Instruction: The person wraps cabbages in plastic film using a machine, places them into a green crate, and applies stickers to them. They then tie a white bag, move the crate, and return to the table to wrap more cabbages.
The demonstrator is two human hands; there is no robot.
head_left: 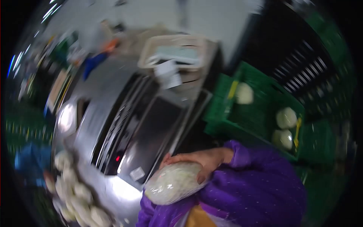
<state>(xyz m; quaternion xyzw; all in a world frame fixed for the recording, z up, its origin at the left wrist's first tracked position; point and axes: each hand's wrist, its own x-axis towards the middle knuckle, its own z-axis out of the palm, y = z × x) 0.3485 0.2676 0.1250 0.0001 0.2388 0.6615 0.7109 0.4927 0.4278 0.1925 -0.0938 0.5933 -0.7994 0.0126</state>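
My right hand (206,159) reaches in from the purple sleeve and curls over the top of a pale cabbage (176,184) wrapped in clear, shiny film. The thumb presses on its near right side, and the fingers lie along its far edge. The cabbage is close to my body, just in front of the machine's near edge. I cannot make out my left hand; the cabbage and the purple clothing may hide it.
A steel wrapping machine (147,125) with a dark top stands ahead. Several pale cabbages (81,193) lie piled at left, beside a person in blue (32,160). At right, a green crate (245,126) holds 3 wrapped heads. A cream tray (147,51) sits at the back.
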